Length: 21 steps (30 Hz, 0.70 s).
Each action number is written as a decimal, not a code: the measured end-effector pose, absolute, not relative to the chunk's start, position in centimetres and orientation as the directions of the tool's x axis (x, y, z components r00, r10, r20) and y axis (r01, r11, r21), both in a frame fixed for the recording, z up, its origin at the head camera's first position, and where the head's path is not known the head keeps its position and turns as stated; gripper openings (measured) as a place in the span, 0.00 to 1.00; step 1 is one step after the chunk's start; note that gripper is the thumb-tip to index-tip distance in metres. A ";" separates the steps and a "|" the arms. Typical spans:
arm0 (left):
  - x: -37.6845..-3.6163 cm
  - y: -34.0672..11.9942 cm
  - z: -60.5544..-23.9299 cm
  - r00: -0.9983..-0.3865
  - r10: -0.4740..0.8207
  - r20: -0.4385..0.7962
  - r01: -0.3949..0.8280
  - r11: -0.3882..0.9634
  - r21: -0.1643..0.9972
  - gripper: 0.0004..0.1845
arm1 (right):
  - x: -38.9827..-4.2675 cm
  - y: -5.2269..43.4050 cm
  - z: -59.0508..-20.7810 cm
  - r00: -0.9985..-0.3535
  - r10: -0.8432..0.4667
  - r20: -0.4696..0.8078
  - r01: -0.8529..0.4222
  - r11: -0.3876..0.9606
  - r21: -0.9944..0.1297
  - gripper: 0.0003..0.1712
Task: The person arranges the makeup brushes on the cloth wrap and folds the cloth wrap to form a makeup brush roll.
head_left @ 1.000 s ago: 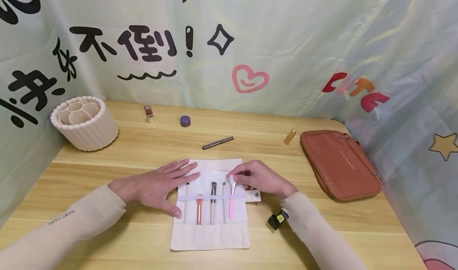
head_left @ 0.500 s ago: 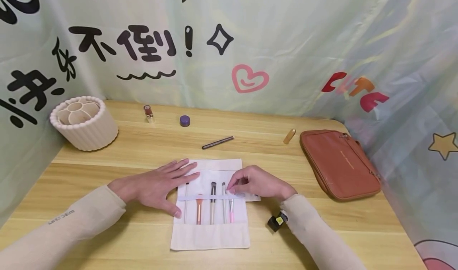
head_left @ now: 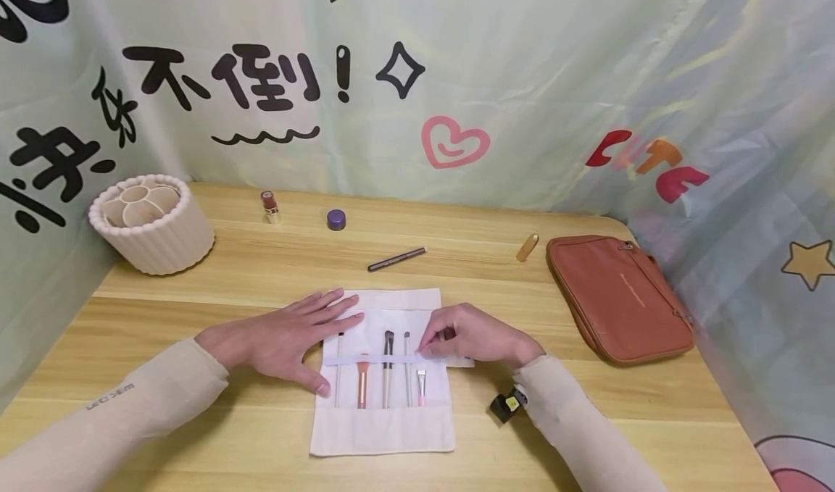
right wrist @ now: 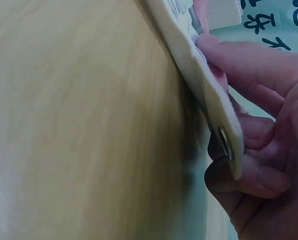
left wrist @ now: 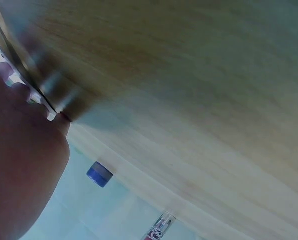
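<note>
A white fabric brush roll (head_left: 385, 434) lies unfolded on the table, with several makeup brushes standing in its lower pocket. My left hand (head_left: 283, 343) lies spread on its left side, fingers straight. At the right end of the pale elastic band (head_left: 375, 360), the thumb and forefinger of my right hand (head_left: 472, 336) pinch the band. Just below them the pink-handled brush (head_left: 421, 382) sits deep in the pocket, its head under the band. In the right wrist view, the roll's snap tab (right wrist: 226, 135) hangs beside the curled fingers.
A brown zip case (head_left: 622, 300) lies at the right, with a gold tube (head_left: 528, 248) beside it. Behind the roll are a black pen (head_left: 397, 259), a purple lid (head_left: 336, 220) and a lipstick (head_left: 269, 208). A cream divided holder (head_left: 153, 227) stands at the back left.
The pink-handled brush has slid down into the pocket. My right hand has let go of its head and moved down to the elastic band. The left hand stays in place.
</note>
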<state>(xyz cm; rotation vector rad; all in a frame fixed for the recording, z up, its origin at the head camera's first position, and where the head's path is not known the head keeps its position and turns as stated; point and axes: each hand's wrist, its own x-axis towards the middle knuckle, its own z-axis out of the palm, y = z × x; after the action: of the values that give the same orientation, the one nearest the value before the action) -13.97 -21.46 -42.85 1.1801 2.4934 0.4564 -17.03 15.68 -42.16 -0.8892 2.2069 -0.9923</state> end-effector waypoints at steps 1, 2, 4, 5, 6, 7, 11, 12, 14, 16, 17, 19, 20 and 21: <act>-14.0 -21.5 -42.9 -0.595 0.786 -0.168 0.675 0.602 0.426 0.60 | -17.0 15.7 -42.1 -0.623 -0.752 -0.215 -0.339 0.507 -0.793 0.05; -14.0 -21.5 -42.9 -0.595 0.786 -0.167 0.675 0.602 0.427 0.60 | -17.0 15.6 -42.1 -0.620 -0.754 -0.215 -0.340 0.506 -0.793 0.05; -14.0 -21.5 -42.9 -0.595 0.786 -0.167 0.674 0.601 0.430 0.60 | -17.0 15.7 -42.1 -0.618 -0.756 -0.217 -0.339 0.505 -0.794 0.05; -14.0 -21.5 -42.9 -0.596 0.786 -0.166 0.673 0.601 0.431 0.60 | -17.0 15.7 -42.1 -0.619 -0.755 -0.215 -0.339 0.504 -0.795 0.05; -14.0 -21.5 -42.9 -0.596 0.786 -0.167 0.672 0.601 0.433 0.60 | -17.0 15.7 -42.0 -0.623 -0.753 -0.212 -0.338 0.504 -0.795 0.05; -14.0 -21.5 -42.9 -0.596 0.786 -0.166 0.672 0.601 0.433 0.60 | -17.0 15.7 -42.0 -0.629 -0.749 -0.208 -0.336 0.503 -0.796 0.04; -14.0 -21.4 -42.9 -0.593 0.789 -0.160 0.677 0.596 0.431 0.59 | -17.1 15.8 -42.0 -0.668 -0.719 -0.191 -0.310 0.503 -0.807 0.03; -14.0 -21.4 -42.9 -0.592 0.790 -0.158 0.679 0.595 0.430 0.59 | -17.1 15.9 -42.0 -0.673 -0.715 -0.190 -0.305 0.502 -0.809 0.03; -13.9 -21.4 -42.9 -0.591 0.791 -0.158 0.680 0.595 0.429 0.59 | -17.2 15.9 -42.0 -0.673 -0.714 -0.195 -0.295 0.501 -0.814 0.03; -13.9 -21.4 -42.8 -0.592 0.789 -0.162 0.677 0.597 0.430 0.59 | -17.2 15.9 -42.0 -0.660 -0.723 -0.205 -0.295 0.500 -0.814 0.03; -13.9 -21.4 -42.8 -0.594 0.788 -0.165 0.675 0.599 0.431 0.59 | -17.2 15.9 -41.9 -0.652 -0.729 -0.208 -0.301 0.500 -0.812 0.03; -13.9 -21.4 -42.7 -0.595 0.786 -0.169 0.671 0.602 0.433 0.59 | -17.3 15.9 -41.9 -0.639 -0.738 -0.217 -0.304 0.501 -0.811 0.03; -13.9 -21.4 -42.7 -0.596 0.785 -0.170 0.670 0.603 0.433 0.59 | -17.3 15.9 -42.0 -0.633 -0.743 -0.219 -0.307 0.500 -0.810 0.04; -13.9 -21.4 -42.7 -0.596 0.784 -0.171 0.669 0.603 0.433 0.59 | -17.3 15.9 -41.9 -0.626 -0.748 -0.221 -0.311 0.499 -0.809 0.04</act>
<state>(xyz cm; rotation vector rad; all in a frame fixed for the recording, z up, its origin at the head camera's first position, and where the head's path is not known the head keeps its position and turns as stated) -13.89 -21.41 -42.75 1.1727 2.4885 0.4655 -17.33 15.92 -41.95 -0.8664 2.1832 -1.0198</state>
